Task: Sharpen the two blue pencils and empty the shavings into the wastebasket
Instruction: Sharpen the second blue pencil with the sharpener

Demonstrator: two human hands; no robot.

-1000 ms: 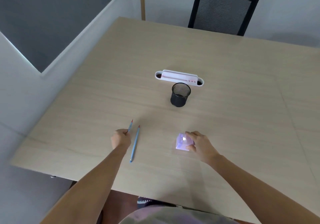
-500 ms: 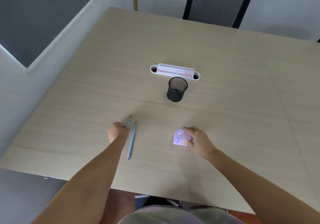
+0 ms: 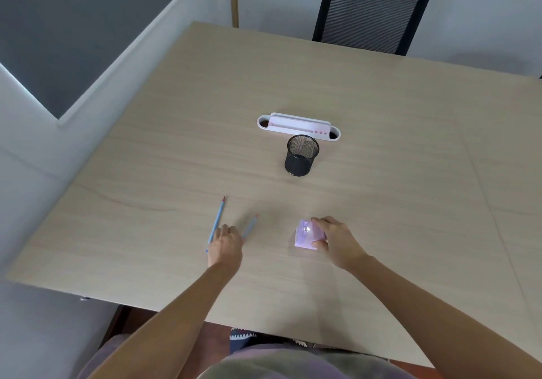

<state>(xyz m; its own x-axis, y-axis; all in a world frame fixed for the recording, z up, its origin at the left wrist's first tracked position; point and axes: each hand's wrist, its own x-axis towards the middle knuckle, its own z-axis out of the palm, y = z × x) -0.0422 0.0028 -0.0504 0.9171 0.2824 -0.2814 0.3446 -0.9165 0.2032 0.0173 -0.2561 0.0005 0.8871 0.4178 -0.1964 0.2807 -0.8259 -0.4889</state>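
Gripping the purple sharpener (image 3: 308,235), the right hand (image 3: 337,242) has its fingers closed around it on the wooden table (image 3: 381,202).

Nearer the person than the black mesh cup (image 3: 301,155), the left hand (image 3: 227,245) pinches one blurred blue pencil (image 3: 250,226); the other blue pencil (image 3: 216,223) lies flat just left of that hand.

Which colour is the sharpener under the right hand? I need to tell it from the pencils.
Pale translucent lilac sharpener, gripped by the right hand; the head view shows it.
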